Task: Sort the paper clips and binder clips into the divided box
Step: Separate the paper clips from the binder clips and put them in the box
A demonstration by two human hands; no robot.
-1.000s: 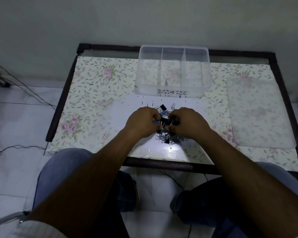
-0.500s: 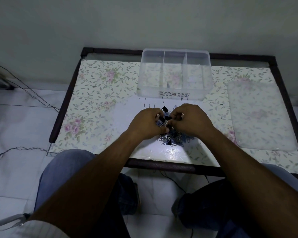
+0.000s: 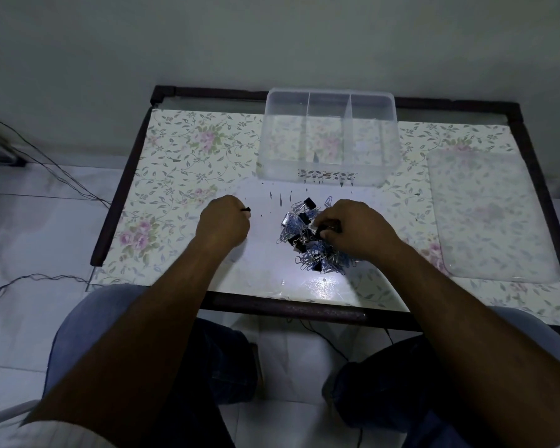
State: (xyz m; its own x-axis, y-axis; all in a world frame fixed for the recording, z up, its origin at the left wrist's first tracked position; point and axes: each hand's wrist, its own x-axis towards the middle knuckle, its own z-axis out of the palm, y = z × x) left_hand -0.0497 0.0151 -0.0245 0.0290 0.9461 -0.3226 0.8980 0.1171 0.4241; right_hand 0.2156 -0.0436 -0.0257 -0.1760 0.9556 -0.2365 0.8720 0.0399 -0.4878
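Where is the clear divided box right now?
In the head view the divided box stands at the far edge of the table, against the wall, just beyond the pile of clips; its lid lies to its right.

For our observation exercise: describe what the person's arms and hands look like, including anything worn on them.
Both forearms are bare from above the elbow down to the left hand and right hand. A pale rolled sleeve edge shows at the lower left. No watch, ring, glove or marking is visible.
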